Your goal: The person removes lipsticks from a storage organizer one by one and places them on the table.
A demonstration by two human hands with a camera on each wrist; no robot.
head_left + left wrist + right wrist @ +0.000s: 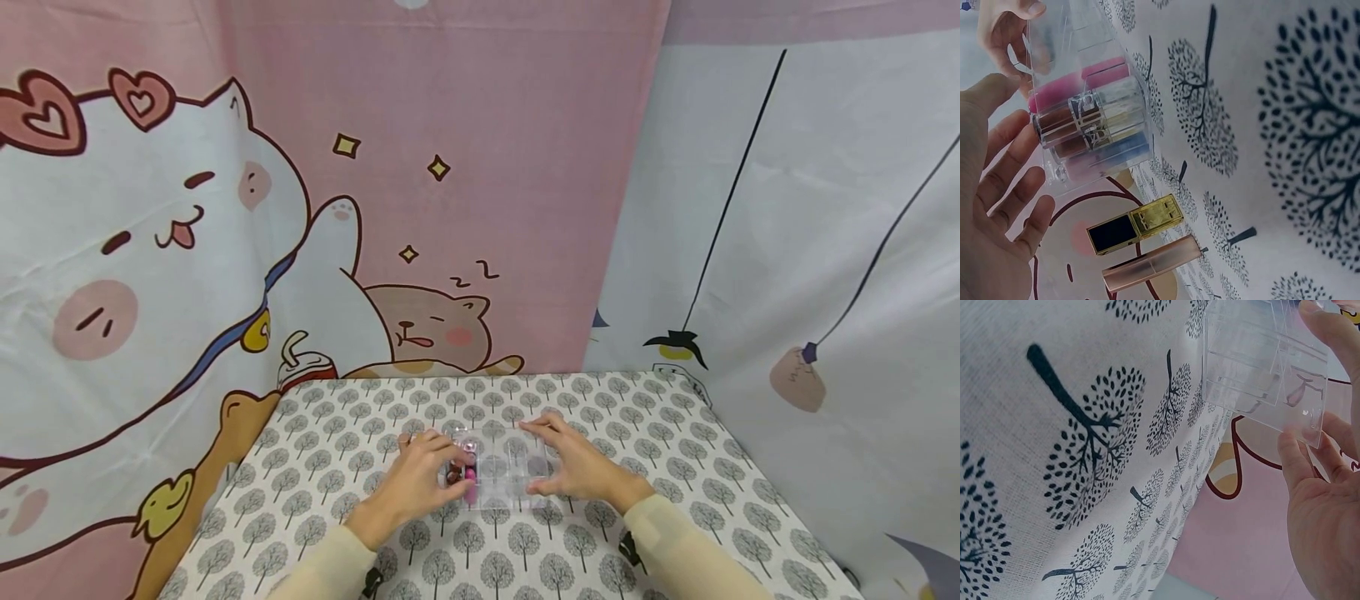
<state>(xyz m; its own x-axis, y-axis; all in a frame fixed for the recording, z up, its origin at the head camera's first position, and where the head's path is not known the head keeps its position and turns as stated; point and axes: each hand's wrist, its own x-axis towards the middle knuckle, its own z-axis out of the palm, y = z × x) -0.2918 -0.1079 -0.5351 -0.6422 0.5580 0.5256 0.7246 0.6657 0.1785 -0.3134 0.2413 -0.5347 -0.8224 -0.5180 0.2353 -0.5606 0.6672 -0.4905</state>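
Observation:
A clear plastic organizer box (492, 471) with dividers stands on the table between the two hands. Pink tubes (1079, 81), brown tubes with clear ends (1066, 127) and a pink and blue tube (1107, 157) fill its left end. My left hand (416, 477) is at that end, its fingers loosely extended along the rim, nothing held between them. With thumb and fingers spread across the right end, my right hand (1329, 506) grips the box. In the right wrist view, the compartments at this end hold nothing.
Beyond the box's left end, a black and gold lipstick (1135, 225) and a rose-gold lipstick tube (1150, 262) lie side by side. A tree-print cloth (495, 571) covers the table. Cartoon-printed curtains (525, 208) hang behind it and along the sides.

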